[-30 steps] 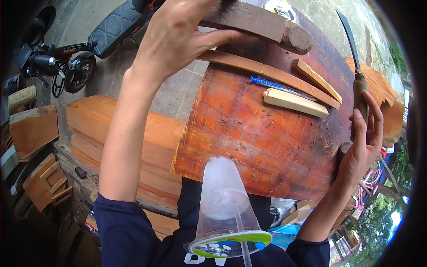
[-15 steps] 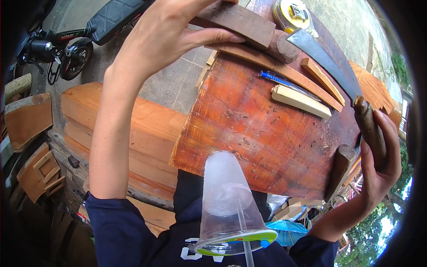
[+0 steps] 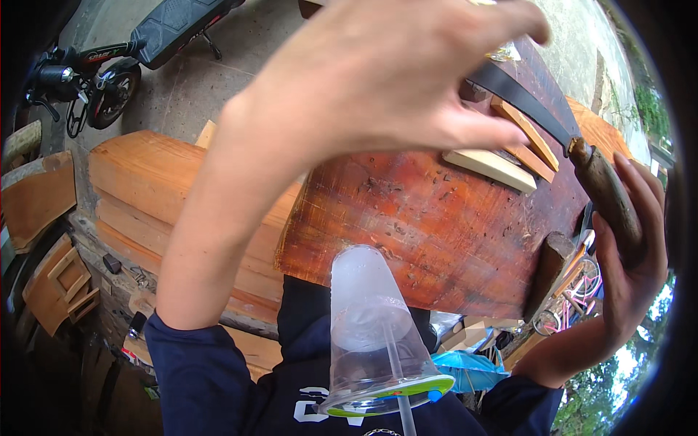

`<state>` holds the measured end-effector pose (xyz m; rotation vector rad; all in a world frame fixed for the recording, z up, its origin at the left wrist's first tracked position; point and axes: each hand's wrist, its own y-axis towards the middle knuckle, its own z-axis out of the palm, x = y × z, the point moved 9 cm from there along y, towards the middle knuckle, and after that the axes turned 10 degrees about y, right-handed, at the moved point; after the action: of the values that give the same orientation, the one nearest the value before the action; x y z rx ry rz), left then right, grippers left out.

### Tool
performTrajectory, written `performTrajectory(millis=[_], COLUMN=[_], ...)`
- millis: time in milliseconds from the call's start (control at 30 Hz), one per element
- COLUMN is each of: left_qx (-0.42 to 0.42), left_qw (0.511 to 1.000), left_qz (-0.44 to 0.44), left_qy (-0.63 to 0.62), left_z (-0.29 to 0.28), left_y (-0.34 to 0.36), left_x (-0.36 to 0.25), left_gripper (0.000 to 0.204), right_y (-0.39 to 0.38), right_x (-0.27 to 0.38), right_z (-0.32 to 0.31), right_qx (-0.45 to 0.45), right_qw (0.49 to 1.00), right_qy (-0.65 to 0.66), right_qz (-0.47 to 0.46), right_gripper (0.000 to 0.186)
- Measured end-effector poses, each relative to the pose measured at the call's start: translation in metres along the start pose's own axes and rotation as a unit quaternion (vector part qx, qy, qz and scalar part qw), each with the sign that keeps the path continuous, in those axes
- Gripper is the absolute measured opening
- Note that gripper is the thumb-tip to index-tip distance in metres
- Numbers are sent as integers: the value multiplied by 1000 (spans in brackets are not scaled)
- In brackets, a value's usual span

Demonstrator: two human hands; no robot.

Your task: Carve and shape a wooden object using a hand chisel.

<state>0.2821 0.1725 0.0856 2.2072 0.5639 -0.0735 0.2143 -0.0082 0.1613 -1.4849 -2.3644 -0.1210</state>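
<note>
In my right hand (image 3: 631,225) is a curved knife (image 3: 534,105) with a rough wooden handle; the fingers close around the handle. Its dark blade reaches left over the table, and the tip end is hidden by my left hand (image 3: 407,80). That hand hovers above the far part of the table, slightly blurred, thumb and fingers apart, with nothing seen in it. Beneath and beside it lie a pale wood strip (image 3: 494,170) and a brown wood strip (image 3: 529,120). A bit of dark wooden block (image 3: 310,8) shows at the top edge.
The reddish wooden table (image 3: 378,211) carries chips and a dark wooden post (image 3: 550,270) at its right edge. A clear plastic cup (image 3: 367,330) with a straw is close in front of me. Stacked timber beams (image 3: 156,182) lie left; a scooter (image 3: 109,80) stands beyond.
My left hand has let go of the dark block and moved right, toward the blade, spreading its fingers. The knife has shifted slightly, still in my right hand.
</note>
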Motion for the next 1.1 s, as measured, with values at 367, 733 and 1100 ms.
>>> performTrajectory(millis=[367,733,1100], left_qx=[-94,-89,-200], left_qw=[973,980,969], left_qz=[-86,-111,-115], left_qy=[-194,-141,-87], left_z=[55,72,65], left_y=[37,41,38], left_x=[-43,-43,-48], left_gripper=[44,43,39], right_y=[-25,-180,-275], right_x=[-34,-118,-118], right_z=[-15,90,116], right_qx=[-121,-110,-59], right_qw=[974,909,899], right_qy=[163,101,54], right_qz=[95,390,430], right_gripper=[57,68,105])
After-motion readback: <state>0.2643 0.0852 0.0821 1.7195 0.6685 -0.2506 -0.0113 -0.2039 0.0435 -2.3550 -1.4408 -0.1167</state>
